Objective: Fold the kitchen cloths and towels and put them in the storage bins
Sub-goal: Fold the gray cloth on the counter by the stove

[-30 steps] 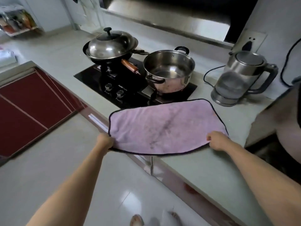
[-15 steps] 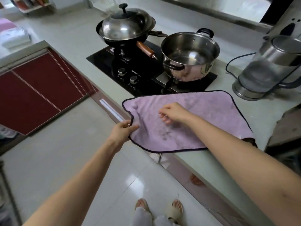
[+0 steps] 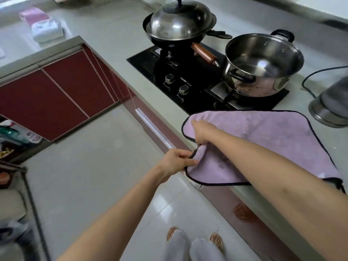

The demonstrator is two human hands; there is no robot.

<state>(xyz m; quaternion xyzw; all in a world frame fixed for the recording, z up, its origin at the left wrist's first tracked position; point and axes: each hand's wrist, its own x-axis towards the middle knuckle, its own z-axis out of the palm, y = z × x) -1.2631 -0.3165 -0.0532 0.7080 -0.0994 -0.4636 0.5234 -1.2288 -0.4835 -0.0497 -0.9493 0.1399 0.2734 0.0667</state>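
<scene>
A pink cloth (image 3: 267, 136) with a dark hem lies spread on the grey counter (image 3: 320, 159) in front of the stove. My left hand (image 3: 177, 162) pinches the cloth's near left corner at the counter's edge and lifts it a little. My right hand (image 3: 202, 131) has reached across to the cloth's far left corner and grips its left edge there. My right forearm covers part of the cloth's near side. A stack of folded pink and white cloths (image 3: 45, 25) sits on the far left counter.
Behind the cloth is a black stove (image 3: 188, 87) with a lidded wok (image 3: 178, 21) and an open steel pot (image 3: 263, 63). A kettle (image 3: 331, 108) and its cord stand at the right. Red cabinet doors (image 3: 47, 102) are at the left; my feet show below.
My right hand has moved from the cloth's right near corner across to its left edge. My left hand kept the near left corner and raised it. The view tilted down.
</scene>
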